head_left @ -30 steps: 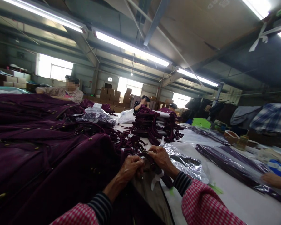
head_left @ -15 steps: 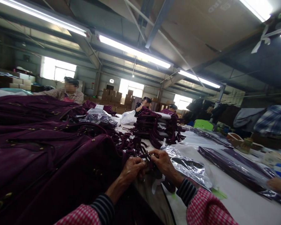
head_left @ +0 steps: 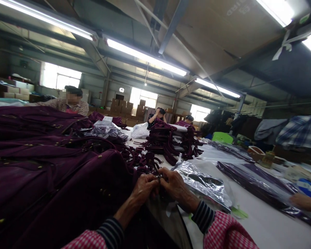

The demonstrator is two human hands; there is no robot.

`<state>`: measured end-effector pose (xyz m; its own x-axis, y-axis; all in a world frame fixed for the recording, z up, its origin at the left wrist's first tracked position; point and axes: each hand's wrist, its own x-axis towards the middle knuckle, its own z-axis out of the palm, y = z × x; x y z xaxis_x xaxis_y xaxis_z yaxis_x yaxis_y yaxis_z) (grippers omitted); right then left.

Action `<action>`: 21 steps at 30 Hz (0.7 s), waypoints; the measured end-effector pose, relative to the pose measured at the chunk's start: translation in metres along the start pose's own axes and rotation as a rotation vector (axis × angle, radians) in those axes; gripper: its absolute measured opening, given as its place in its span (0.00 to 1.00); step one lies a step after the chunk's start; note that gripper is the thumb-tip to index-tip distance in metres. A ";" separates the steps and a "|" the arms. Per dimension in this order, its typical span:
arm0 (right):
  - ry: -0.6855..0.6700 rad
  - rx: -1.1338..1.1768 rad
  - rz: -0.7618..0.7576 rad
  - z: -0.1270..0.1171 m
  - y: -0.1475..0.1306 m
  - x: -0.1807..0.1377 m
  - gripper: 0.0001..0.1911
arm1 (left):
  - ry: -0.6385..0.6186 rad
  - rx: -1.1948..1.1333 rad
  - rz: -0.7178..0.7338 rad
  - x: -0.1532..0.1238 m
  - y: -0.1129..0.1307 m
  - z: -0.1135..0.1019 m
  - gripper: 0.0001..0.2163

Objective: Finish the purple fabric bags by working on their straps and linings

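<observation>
Here the fingers of both hands are pinched together over a small metal buckle on a purple strap. The left hand curls tight on it from the near-left; the right hand closes on it from the right, thumb and forefinger meeting the left's. How much of the buckle each grips is hidden by the knuckles.

The buckle sits at the near edge of the white table. Left of the buckle lies a large heap of purple coats, studded with brass buttons. Just right of it is one clear plastic bag, crinkled, with something dark inside. Farther right, a second, long bag holds a folded purple piece, and another person's hand touches its far end. Beyond the buckle stands a stack of folded coats, straps dangling. A third, stuffed bag rests on the heap's far side. Three people are at work behind.
</observation>
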<state>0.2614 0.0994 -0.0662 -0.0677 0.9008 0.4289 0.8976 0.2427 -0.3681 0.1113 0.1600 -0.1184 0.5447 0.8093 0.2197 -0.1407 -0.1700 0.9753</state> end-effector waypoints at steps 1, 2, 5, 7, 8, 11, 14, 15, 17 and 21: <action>-0.003 0.006 0.002 0.000 0.000 0.000 0.14 | -0.004 0.000 0.000 0.000 0.000 0.000 0.18; -0.007 0.026 0.005 -0.001 0.000 -0.001 0.13 | -0.007 0.000 -0.001 0.001 -0.001 -0.001 0.19; -0.018 0.169 0.015 -0.003 0.005 -0.004 0.11 | -0.009 0.005 0.004 0.002 -0.003 -0.002 0.19; -0.027 0.295 0.036 -0.004 0.009 -0.006 0.11 | -0.007 0.005 0.009 0.003 -0.004 -0.002 0.18; -0.034 0.353 0.054 -0.003 0.011 -0.007 0.10 | -0.008 0.002 0.011 0.003 -0.004 -0.002 0.18; -0.040 0.469 0.105 0.002 0.015 -0.008 0.09 | -0.009 -0.007 0.010 0.002 -0.004 -0.002 0.17; -0.021 0.518 0.118 0.007 0.015 -0.007 0.08 | -0.010 -0.007 0.010 0.001 -0.004 -0.001 0.16; -0.015 0.537 0.117 0.008 0.014 -0.007 0.08 | -0.010 -0.007 0.013 0.001 -0.004 -0.001 0.16; -0.008 0.579 0.116 0.008 0.014 -0.007 0.08 | -0.009 -0.009 0.020 0.002 -0.004 -0.001 0.15; -0.021 0.647 0.127 0.008 0.016 -0.008 0.10 | 0.005 -0.015 0.017 0.003 -0.006 -0.001 0.15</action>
<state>0.2727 0.0986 -0.0818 0.0073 0.9419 0.3360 0.4564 0.2958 -0.8392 0.1132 0.1641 -0.1238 0.5382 0.8091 0.2362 -0.1627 -0.1752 0.9710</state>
